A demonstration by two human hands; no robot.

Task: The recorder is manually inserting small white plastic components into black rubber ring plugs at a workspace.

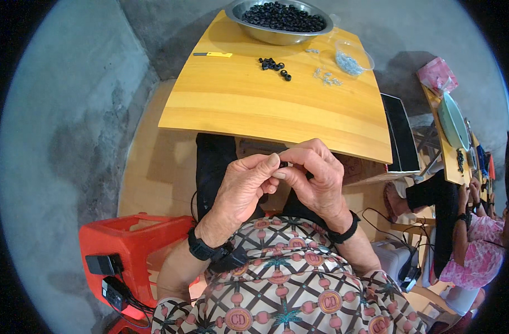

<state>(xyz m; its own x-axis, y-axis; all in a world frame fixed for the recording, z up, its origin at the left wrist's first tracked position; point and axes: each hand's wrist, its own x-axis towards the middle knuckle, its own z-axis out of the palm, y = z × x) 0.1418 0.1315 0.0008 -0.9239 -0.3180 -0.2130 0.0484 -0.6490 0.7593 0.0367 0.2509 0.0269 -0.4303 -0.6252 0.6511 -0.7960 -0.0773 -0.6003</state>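
My left hand [239, 186] and my right hand [316, 177] meet in front of the table's near edge, above my lap. Both are closed in a pinch, fingertips touching. A sliver of a small black piece [283, 165] shows between them; the fingers cover most of it. On the yellow wooden table [265, 108] lies a loose cluster of small black rings [269, 64]. To the right of it, small clear pieces [328, 78] are scattered beside a transparent tub [350, 62] that holds more of them.
A metal basin [277, 37] full of black pieces stands at the table's far edge. A yellow-handled knife [218, 54] lies far left. Beside me on the left is a red plastic stool [118, 236] with black devices and cables. At right another person [477, 239] sits at a table with a green basin [454, 119].
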